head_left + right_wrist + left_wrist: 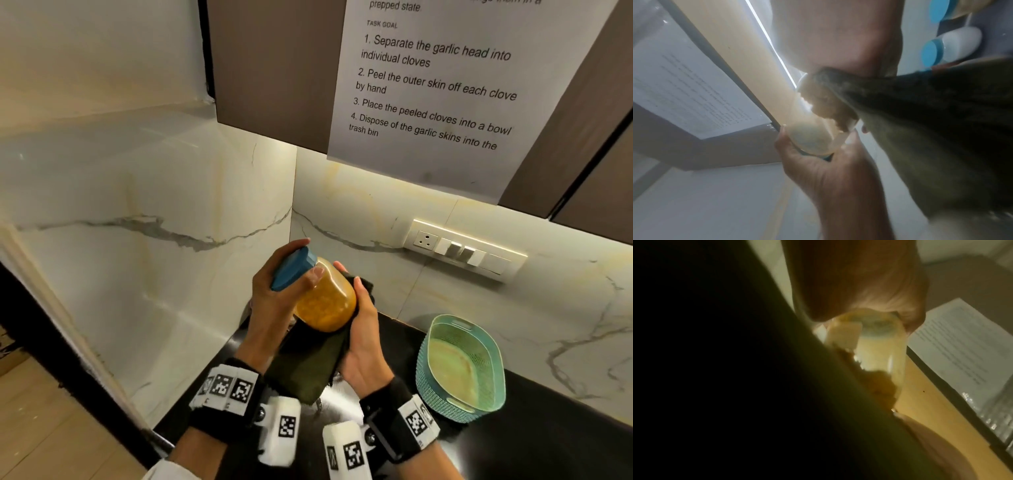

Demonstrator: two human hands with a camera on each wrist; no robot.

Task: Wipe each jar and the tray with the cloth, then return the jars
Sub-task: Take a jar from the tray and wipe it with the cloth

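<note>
A clear jar [325, 301] of yellow contents with a blue lid [294, 269] is held tilted above the black counter. My left hand [265, 284] grips it around the lid. My right hand [363, 315] holds a dark green cloth [308, 363] wrapped against the jar's lower body and base. In the right wrist view the cloth [931, 129] covers one side of the jar [818, 129], and the left hand [828, 162] cups the lid end. A teal basket tray [423, 363] stands on the counter to the right, with no jar inside.
Two other jars with blue lids [937, 11] [953, 45] appear in the right wrist view. A switch panel [462, 251] is on the marble wall. A printed sheet [438, 85] hangs on the cupboard overhead. The black counter [548, 428] ends at the left wall corner.
</note>
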